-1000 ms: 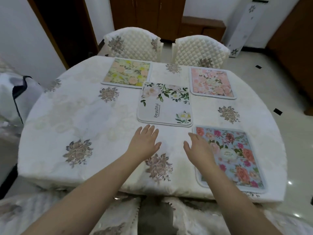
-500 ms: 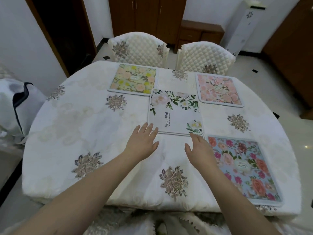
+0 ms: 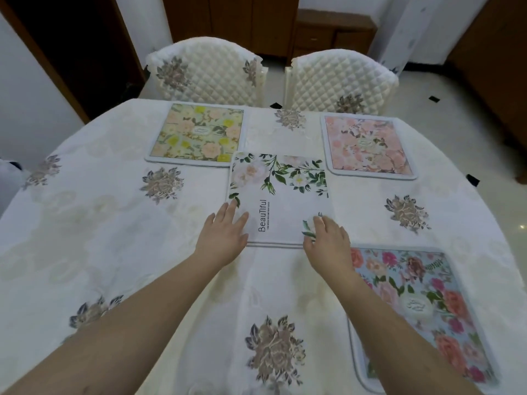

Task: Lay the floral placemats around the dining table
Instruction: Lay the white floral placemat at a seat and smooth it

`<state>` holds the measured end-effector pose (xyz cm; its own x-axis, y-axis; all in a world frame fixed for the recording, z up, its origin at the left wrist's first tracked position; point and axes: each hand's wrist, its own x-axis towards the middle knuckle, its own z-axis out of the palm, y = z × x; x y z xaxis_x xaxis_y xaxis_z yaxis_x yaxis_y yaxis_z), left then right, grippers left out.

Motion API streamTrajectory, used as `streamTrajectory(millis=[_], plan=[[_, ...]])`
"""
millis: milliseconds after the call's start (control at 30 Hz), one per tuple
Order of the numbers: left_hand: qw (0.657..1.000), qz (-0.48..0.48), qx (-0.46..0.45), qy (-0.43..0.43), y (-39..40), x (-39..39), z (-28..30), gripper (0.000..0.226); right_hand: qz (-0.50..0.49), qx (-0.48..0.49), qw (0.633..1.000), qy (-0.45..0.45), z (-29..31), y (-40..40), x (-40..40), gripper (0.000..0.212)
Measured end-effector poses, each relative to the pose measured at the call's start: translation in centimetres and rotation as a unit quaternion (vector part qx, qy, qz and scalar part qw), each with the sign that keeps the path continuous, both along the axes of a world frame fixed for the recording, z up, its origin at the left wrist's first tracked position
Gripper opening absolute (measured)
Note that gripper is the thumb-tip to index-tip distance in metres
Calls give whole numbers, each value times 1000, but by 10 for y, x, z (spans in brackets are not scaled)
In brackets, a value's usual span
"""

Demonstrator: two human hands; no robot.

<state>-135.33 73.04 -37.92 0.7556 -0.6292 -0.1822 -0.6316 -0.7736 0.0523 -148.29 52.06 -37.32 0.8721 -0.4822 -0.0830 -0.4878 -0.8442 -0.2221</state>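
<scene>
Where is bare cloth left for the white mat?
Bare: the near-left stretch left of the left hand, below the yellow placemat. Crowded: the right side, with the pink placemat and blue placemat; the white placemat fills the centre.

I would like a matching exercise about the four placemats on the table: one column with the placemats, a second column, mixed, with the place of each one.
Placemats:
1. yellow-green placemat
2. pink placemat
3. white Beautiful placemat
4. blue placemat

Places:
A. near right edge of the table
B. middle of the table, under both hands' fingertips
C. far side, before the left chair
D. far side, before the right chair

Pairs: 1-C, 2-D, 3-B, 4-A
</scene>
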Motion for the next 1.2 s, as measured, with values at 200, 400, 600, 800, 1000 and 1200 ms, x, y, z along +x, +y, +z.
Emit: streamTrajectory(millis=[200, 400, 600, 800, 1000, 1200], plan=[[998, 50, -11, 23, -18, 23, -25, 66, -8, 16, 999, 26, -34, -26, 21, 57], [986, 149, -14, 70, -39, 34, -37, 69, -48, 64, 995, 55, -46, -48, 42, 63], [972, 196, -82, 104, -38, 33, -45, 71, -53, 63, 995, 47, -53, -61, 47, 63], [941, 241, -182, 151, -42, 23, -37, 78, -54, 52, 997, 0, -59, -63, 46, 58], [875, 278, -379, 117, -43, 24, -19, 59, -157, 248, 944, -149, -37, -67, 52, 53], [752, 396, -474, 229, -49, 33, 9, 61, -268, 383, 858, -211, -12, -73, 58, 50]])
